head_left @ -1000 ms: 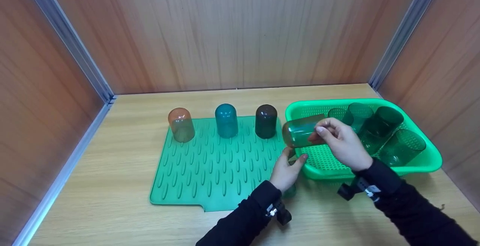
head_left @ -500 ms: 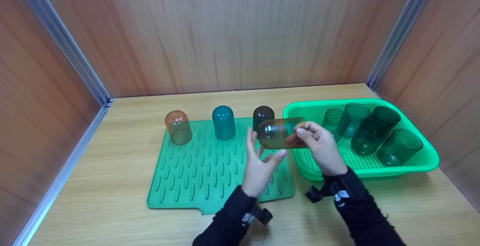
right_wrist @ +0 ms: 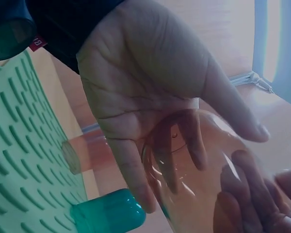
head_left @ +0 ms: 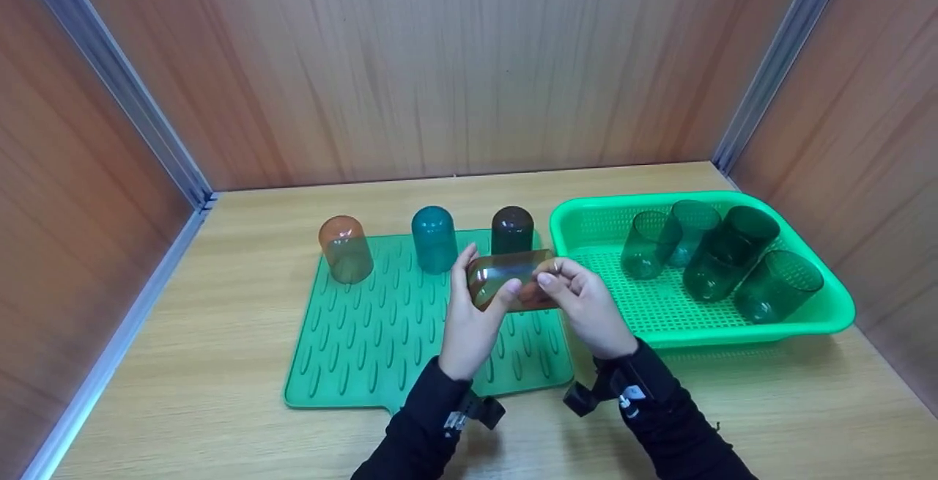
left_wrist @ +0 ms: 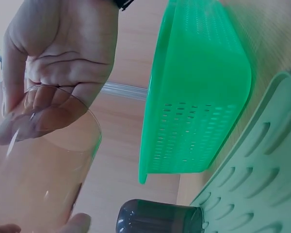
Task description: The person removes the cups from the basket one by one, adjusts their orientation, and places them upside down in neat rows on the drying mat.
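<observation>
A see-through amber tumbler [head_left: 506, 275] lies sideways in the air over the right part of a green ridged drying mat [head_left: 352, 355], its closed end to the left. My right hand [head_left: 590, 311] pinches its rim; in the left wrist view, fingers of this hand [left_wrist: 58, 53] reach inside the tumbler's mouth. My left hand [head_left: 473, 326] holds the closed end, thumb in front and fingers behind. In the right wrist view, its palm [right_wrist: 140, 73] faces the rounded base. Upside down along the mat's back edge stand an orange tumbler [head_left: 346, 249], a blue tumbler [head_left: 434, 240] and a dark tumbler [head_left: 512, 230].
A green perforated basket [head_left: 733, 335] stands right of the mat. Several tumblers [head_left: 778, 286] lean or stand in its right half, mouths up. Wood-grain panels [head_left: 454, 62] enclose the table [head_left: 168, 363] at the back and sides.
The amber tumbler has come left from over the basket to over the mat in my right hand. My left hand has risen and its spread fingers have come round the closed end.
</observation>
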Tool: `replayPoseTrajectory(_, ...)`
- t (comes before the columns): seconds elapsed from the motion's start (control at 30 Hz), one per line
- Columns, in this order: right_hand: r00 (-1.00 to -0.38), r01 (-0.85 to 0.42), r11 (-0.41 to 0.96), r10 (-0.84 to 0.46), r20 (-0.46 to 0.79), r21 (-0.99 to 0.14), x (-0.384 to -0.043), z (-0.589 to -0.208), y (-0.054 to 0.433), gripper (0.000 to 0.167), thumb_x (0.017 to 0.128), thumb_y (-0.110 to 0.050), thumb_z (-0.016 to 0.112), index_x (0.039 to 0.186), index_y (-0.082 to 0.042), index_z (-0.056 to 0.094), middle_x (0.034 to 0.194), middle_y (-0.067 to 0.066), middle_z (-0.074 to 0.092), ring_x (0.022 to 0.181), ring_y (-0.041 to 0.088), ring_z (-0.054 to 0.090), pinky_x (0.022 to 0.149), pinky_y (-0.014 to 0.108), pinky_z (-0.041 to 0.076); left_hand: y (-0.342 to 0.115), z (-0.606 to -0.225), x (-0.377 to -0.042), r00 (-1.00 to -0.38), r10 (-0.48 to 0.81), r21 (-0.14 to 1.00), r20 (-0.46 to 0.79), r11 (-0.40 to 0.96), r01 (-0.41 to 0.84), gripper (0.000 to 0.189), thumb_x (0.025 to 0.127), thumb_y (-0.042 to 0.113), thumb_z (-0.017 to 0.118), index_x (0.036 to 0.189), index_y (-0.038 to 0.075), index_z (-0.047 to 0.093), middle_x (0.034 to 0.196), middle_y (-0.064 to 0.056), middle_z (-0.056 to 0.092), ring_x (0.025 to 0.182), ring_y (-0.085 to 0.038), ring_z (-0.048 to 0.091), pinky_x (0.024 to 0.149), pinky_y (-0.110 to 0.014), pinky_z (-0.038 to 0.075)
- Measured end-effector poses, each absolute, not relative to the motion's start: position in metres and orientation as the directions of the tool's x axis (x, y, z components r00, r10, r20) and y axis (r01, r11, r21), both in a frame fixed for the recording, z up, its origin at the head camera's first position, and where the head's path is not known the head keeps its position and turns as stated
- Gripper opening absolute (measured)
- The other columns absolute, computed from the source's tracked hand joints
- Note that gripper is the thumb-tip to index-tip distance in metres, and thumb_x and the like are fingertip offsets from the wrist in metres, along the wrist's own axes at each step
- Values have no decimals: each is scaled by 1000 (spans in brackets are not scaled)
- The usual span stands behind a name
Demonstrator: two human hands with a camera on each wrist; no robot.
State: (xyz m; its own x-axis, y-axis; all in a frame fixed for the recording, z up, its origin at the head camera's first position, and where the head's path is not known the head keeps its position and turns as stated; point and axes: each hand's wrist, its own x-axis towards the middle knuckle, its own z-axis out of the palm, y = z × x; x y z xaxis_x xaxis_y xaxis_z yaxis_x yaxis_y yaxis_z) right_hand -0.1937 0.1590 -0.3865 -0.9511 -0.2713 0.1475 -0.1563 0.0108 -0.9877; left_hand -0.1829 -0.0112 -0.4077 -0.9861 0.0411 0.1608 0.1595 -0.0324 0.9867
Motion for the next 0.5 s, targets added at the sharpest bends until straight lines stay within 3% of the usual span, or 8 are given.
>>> replayPoseTrajectory(0.27, -947, -134, -39, -290, 140, -990, -196, -394, 154, 22, 103, -15, 49, 108, 6, 52, 92, 1, 75, 92, 14, 72, 88, 34, 56, -18, -407, -184, -979, 64, 981, 196, -27, 194, 71, 95, 31, 64, 149, 10, 22, 142, -16, 39, 125, -31, 45, 103, -48, 44)
replayPoseTrajectory(0.5, -941, -164, 68, -309, 136, -984, -196, -397, 151, 29, 103, -20, 50, 113, 8, 54, 108, 15, 69, 105, 19, 67, 98, 41, 48, -28, -399, -180, -969, 45, 966, 242, 76, 245, 70, 94, 30, 66, 148, 10, 26, 140, -18, 34, 123, -33, 44, 99, -47, 48)
